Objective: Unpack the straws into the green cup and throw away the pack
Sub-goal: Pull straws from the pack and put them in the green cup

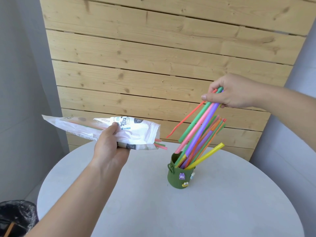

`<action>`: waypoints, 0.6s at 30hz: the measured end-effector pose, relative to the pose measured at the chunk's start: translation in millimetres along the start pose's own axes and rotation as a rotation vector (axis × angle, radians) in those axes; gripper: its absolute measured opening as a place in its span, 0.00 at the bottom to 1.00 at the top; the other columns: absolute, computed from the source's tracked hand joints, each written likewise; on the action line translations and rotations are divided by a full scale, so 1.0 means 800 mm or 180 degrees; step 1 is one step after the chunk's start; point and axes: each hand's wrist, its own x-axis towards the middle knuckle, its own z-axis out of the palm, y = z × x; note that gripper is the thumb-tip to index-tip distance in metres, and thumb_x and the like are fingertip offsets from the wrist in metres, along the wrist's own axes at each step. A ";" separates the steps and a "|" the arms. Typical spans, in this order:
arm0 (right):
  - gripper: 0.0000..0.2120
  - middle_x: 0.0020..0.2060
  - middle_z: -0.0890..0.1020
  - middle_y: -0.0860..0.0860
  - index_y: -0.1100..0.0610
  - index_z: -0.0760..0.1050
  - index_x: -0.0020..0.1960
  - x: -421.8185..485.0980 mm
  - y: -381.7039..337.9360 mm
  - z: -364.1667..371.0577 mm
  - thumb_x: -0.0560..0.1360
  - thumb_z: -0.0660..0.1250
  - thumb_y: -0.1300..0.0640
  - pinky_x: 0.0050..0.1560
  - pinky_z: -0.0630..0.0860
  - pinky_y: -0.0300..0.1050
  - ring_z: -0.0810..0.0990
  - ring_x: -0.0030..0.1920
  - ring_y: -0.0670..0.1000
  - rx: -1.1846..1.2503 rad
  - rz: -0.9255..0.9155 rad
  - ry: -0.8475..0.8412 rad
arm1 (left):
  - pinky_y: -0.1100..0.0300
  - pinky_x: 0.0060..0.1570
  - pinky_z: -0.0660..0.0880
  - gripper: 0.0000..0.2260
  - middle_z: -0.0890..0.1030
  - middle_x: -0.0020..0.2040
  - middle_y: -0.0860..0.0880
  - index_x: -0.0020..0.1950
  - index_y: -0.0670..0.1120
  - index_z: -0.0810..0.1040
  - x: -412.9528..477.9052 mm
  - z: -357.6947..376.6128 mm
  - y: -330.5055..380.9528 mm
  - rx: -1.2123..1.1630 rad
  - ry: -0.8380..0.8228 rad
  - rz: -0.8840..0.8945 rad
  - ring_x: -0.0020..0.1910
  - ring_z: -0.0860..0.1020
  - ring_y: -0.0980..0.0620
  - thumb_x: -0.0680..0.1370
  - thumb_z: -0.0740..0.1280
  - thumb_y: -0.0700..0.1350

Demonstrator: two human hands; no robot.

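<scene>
A green cup (177,178) with small stuck-on figures stands on the round white table (171,211), tilted slightly, with several coloured straws (203,147) leaning out of it to the upper right. My right hand (234,91) is above and right of the cup and pinches the top ends of a few straws (200,122); their lower ends hang at the cup's mouth. My left hand (111,144) grips the white plastic pack (102,129), held level to the left of the cup. A few straw tips (160,145) poke from its open right end.
A bin lined with a black bag (15,216) sits on the floor at the lower left, beside the table's edge. A wooden plank wall (162,57) rises right behind the table. Grey walls flank it on both sides.
</scene>
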 end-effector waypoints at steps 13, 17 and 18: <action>0.14 0.18 0.72 0.45 0.58 0.82 0.38 -0.054 0.029 -0.019 0.78 0.70 0.51 0.21 0.64 0.34 0.65 0.19 0.45 0.0397 0.0261 -0.0274 | 0.46 0.60 0.80 0.08 0.82 0.48 0.48 0.62 0.41 0.78 -0.004 0.000 -0.004 0.0046 0.0039 -0.0006 0.49 0.84 0.47 0.83 0.66 0.40; 0.13 0.19 0.70 0.48 0.57 0.83 0.38 -0.061 0.035 -0.024 0.77 0.71 0.51 0.21 0.63 0.35 0.64 0.20 0.48 0.0471 0.0302 -0.0448 | 0.46 0.61 0.80 0.07 0.80 0.48 0.48 0.61 0.41 0.77 -0.003 -0.001 -0.007 0.0052 0.0027 -0.0045 0.52 0.81 0.46 0.83 0.65 0.41; 0.12 0.20 0.70 0.50 0.55 0.84 0.37 -0.063 0.036 -0.024 0.76 0.71 0.50 0.22 0.63 0.36 0.64 0.21 0.50 0.0461 0.0282 -0.0492 | 0.47 0.61 0.80 0.07 0.80 0.48 0.48 0.61 0.41 0.77 -0.003 -0.001 -0.008 0.0064 0.0018 -0.0046 0.52 0.81 0.46 0.84 0.65 0.41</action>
